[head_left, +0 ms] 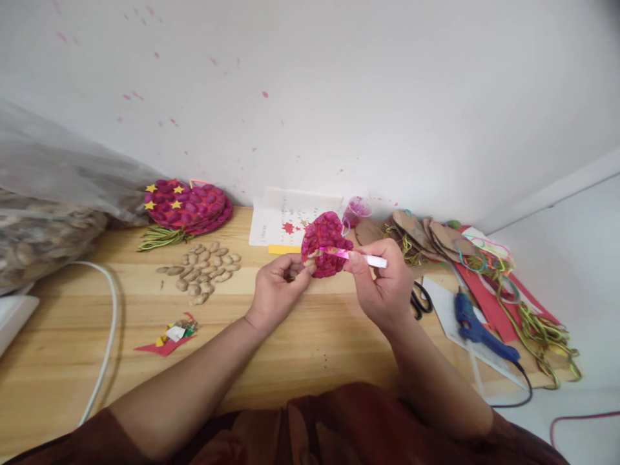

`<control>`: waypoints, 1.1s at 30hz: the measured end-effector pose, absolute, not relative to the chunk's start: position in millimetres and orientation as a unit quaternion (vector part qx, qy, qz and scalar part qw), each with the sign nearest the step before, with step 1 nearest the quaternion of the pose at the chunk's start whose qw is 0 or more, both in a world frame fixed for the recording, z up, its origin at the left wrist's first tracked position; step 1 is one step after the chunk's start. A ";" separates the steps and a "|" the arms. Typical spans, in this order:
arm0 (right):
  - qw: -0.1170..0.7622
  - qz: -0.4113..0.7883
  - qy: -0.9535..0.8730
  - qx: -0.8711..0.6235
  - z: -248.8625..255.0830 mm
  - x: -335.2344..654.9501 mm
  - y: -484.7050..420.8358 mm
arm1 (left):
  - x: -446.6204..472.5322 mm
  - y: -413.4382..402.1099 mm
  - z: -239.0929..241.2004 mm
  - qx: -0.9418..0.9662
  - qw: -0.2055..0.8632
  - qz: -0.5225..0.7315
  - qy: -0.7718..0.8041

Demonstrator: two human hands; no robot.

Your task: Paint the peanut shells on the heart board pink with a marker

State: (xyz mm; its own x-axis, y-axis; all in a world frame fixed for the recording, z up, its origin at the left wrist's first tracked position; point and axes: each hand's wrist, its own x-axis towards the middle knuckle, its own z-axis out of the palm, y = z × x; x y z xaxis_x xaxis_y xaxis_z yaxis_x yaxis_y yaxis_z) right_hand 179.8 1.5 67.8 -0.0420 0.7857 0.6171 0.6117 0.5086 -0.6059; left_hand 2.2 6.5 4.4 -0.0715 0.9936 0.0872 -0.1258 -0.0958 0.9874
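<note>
My left hand (278, 287) pinches the lower left edge of a round peanut-covered disc (334, 226), held up over the table. Magenta paint coats most of its peanuts, while a few near my left fingertips are still tan. In my right hand (386, 281) is a slim paintbrush (375, 260), white at its back end and stained pink toward the front. Its tip touches the disc's face near the unpainted peanuts. Behind the disc stands a clear cup (359, 206) smeared with magenta paint.
Left lie loose peanuts (203, 268), paper scraps (169, 339), finished magenta discs (201, 200) with yellow stars, and a peanut bag (43, 239). A white sheet (264, 216) rests behind. Right are black scissors (423, 300), a blue glue gun (477, 329), cardboard pieces (411, 229) and green cord (537, 329).
</note>
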 end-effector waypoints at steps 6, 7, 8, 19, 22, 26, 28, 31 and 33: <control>0.477 0.086 -0.718 -0.499 68.2 180.1 1.9 | 1.7 6.4 13.7 0.415 0.539 0.569 0.462; 0.476 0.084 -0.719 -0.500 68.2 179.9 2.0 | 1.7 6.3 14.4 0.411 0.543 0.568 0.462; 0.475 0.082 -0.719 -0.500 68.2 179.8 2.1 | 1.7 6.3 14.7 0.407 0.546 0.568 0.462; 0.471 0.037 -0.744 -0.473 70.9 175.1 1.6 | 0.8 6.3 14.3 0.375 0.568 0.569 0.462; 0.470 0.039 -0.746 -0.470 70.5 175.0 1.7 | 1.0 6.3 13.4 0.364 0.578 0.568 0.459; 0.482 0.041 -0.750 -0.452 69.1 173.6 0.6 | 1.9 6.5 11.2 0.362 0.580 0.564 0.462; 0.494 0.041 -0.752 -0.434 68.4 172.2 -0.5 | 2.3 6.2 11.1 0.372 0.575 0.563 0.463; 0.495 0.046 -0.754 -0.429 67.8 171.0 -1.3 | 2.5 5.4 12.1 0.387 0.565 0.564 0.461; 0.491 0.053 -0.748 -0.443 67.6 171.7 -0.7 | 2.2 5.2 12.5 0.392 0.561 0.566 0.459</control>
State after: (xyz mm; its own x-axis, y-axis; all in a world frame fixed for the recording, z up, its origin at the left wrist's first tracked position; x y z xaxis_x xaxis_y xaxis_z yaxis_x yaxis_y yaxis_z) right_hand 171.7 -0.7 67.6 -0.1256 0.7156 0.6871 0.6106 0.6016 -0.5150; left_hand 2.2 5.2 12.5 -0.0625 0.9956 -0.0700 -0.2755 0.0502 0.9600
